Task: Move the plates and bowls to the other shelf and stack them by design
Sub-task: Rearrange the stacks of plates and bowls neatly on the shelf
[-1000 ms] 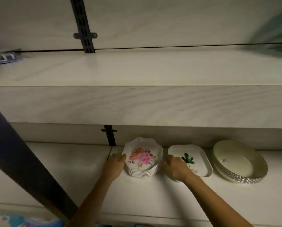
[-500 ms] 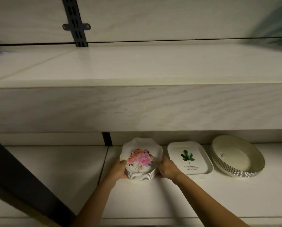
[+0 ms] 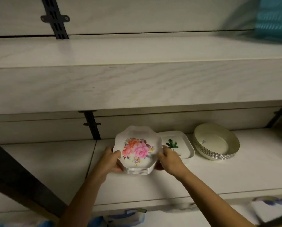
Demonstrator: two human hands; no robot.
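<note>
From the head camera, a stack of floral scalloped plates [image 3: 137,151] sits on the lower shelf [image 3: 47,161], near its middle, tilted slightly toward the viewer so the top plate's pink and orange flowers show. The left hand [image 3: 110,161] clasps the stack's left edge, thumb over the rim and fingers curled underneath; the right hand [image 3: 169,159] does the same on the right edge. Both hands are closed on the stack, one on each side. Whether the stack's base touches the shelf or has lifted off it cannot be told.

Just to the right, touching or nearly so, lies a square tray with a green leaf print [image 3: 178,145], and further right a stack of round cream dishes with fluted sides [image 3: 217,145]. The upper shelf [image 3: 137,51] runs bare across the view, with a blurred teal object [image 3: 274,20] at its far right.

The plates look like thin melamine: light, stiff, smooth and likely slippery at the rims, so the nested pieces could slide over each other if tipped. Gripping low, with fingers under the bottom plate and thumbs pinning the top rim, seems the safest hold, kept level.
</note>
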